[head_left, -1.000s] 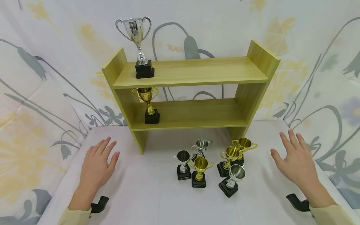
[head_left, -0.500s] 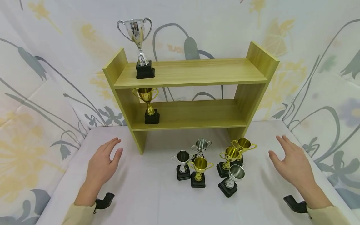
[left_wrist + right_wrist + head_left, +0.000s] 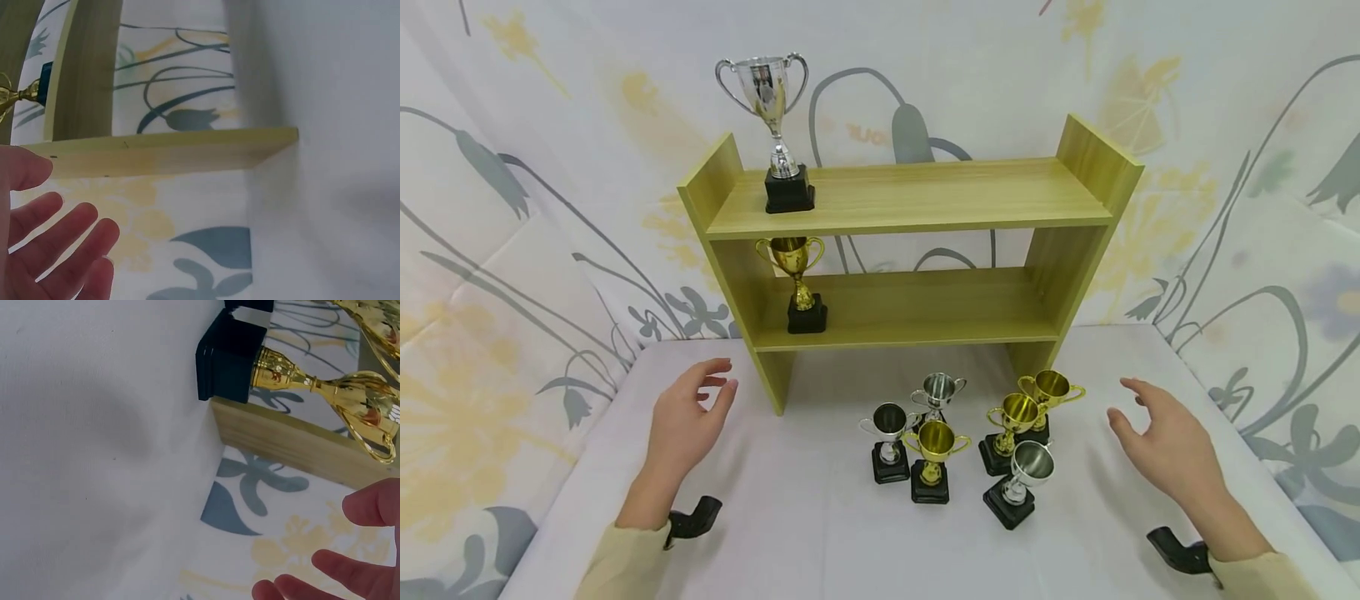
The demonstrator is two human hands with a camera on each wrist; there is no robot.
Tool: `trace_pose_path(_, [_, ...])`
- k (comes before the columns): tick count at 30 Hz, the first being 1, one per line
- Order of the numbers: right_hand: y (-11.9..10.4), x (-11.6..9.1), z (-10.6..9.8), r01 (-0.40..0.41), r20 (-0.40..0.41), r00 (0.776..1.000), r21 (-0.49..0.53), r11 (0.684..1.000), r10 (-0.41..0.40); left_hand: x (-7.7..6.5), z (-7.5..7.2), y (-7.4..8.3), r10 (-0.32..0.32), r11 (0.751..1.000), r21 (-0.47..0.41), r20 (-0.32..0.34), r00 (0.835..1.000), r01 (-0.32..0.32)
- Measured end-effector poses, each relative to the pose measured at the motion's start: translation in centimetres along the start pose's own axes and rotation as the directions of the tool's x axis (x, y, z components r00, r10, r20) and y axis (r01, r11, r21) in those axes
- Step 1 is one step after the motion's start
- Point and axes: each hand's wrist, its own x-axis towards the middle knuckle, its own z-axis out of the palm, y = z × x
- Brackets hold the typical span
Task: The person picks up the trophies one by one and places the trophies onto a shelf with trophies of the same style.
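Note:
My left hand [image 3: 685, 421] hovers over the table left of the shelf, fingers relaxed and holding nothing. To the right of the small trophies is my right hand [image 3: 1172, 446], also holding nothing, thumb apart from the loosely bent fingers. Nearest to it stand two gold trophy cups [image 3: 1019, 412] and a silver trophy cup [image 3: 1032, 463], grouped together. Another cluster has a gold trophy cup [image 3: 936, 442] in front of two silver ones [image 3: 889, 423]. In the right wrist view, a gold trophy [image 3: 356, 400] on a black base appears beyond the right thumb.
A two-tier wooden shelf [image 3: 910, 196] stands at the back of the white-covered table [image 3: 820, 517]. A large silver trophy [image 3: 769, 96] is on its top board at left, with a gold trophy [image 3: 795, 258] on the board below. Floral cloth [image 3: 1247, 250] hangs behind and at both sides.
Both hands have moved slightly inward, and their fingers have gone from spread and straight to more bent. The trophies and shelf stay in place.

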Motion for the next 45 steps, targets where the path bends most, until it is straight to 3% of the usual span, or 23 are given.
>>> trace_pose_path(7, [-0.3, -0.2, 0.8, -0.011, 0.021, 1.000, 0.082, 0.997, 0.009, 1.6, 0.5, 1.1, -0.067, 0.987, -0.147, -0.016, 0.998, 0.064])
trace_pose_path(14, [-0.9, 0.1, 1.6, -0.009, 0.039, 0.999, 0.191, 0.982, 0.002, 2.6, 1.4, 1.6, -0.106, 0.968, -0.233, -0.053, 0.993, 0.091])
trace_pose_path(27, [-1.1, 0.2, 2.1, -0.016, 0.058, 0.998, 0.245, 0.969, 0.002, 4.4, 2.3, 2.4, -0.170, 0.934, -0.330, -0.083, 0.982, 0.134])
trace_pose_path(38, [-0.4, 0.2, 2.4, -0.003, 0.067, 0.998, 0.292, 0.957, -0.018, 4.8, 3.5, 2.4, -0.251, 0.905, -0.380, -0.114, 0.961, 0.191])
trace_pose_path(45, [-0.8, 0.5, 2.3, -0.056, 0.138, 0.990, 0.344, 0.937, 0.008, 5.0, 3.6, 2.6, -0.304, 0.892, -0.382, -0.110, 0.946, 0.242])
